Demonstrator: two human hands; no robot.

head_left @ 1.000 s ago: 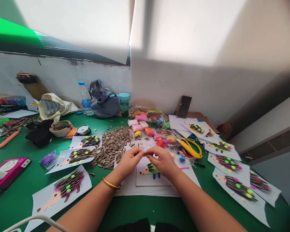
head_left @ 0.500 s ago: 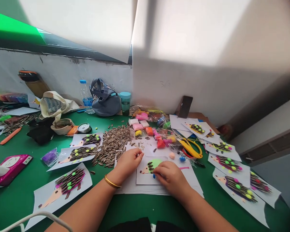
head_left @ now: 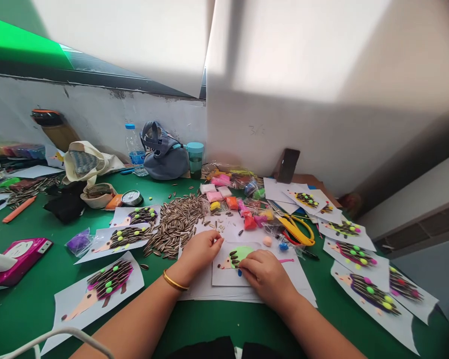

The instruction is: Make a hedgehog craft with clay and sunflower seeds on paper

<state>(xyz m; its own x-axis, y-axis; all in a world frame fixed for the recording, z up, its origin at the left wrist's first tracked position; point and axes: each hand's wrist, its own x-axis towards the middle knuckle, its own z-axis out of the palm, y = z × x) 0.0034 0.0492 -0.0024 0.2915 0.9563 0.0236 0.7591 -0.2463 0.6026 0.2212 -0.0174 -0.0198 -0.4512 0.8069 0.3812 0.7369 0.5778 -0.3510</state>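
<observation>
A white card [head_left: 224, 280] bears a hedgehog with a light green clay body [head_left: 243, 251], a peach face [head_left: 224, 264] and several striped sunflower seeds [head_left: 234, 259] stuck in near the face. My right hand [head_left: 265, 274] rests over the card's right half, finger and thumb pinched on a sunflower seed at the body's lower edge; the hand covers the rest of the body. My left hand [head_left: 202, 252] is at the card's upper left corner, fingertips pressed together; what they hold, if anything, is too small to tell. Below the body shows a bit of blue clay [head_left: 240, 272].
A heap of sunflower seeds [head_left: 179, 219] lies beyond my left hand. Bagged coloured clay [head_left: 232, 202] and yellow-handled scissors [head_left: 297, 232] lie behind the card. Finished hedgehog cards [head_left: 97, 299] flank both sides. Along the wall stand a bottle [head_left: 136, 154], a bag [head_left: 164, 159] and a phone [head_left: 288, 165].
Both hands keep nearly the same pose over the card. The whole view has shifted very slightly; nothing else has visibly moved.
</observation>
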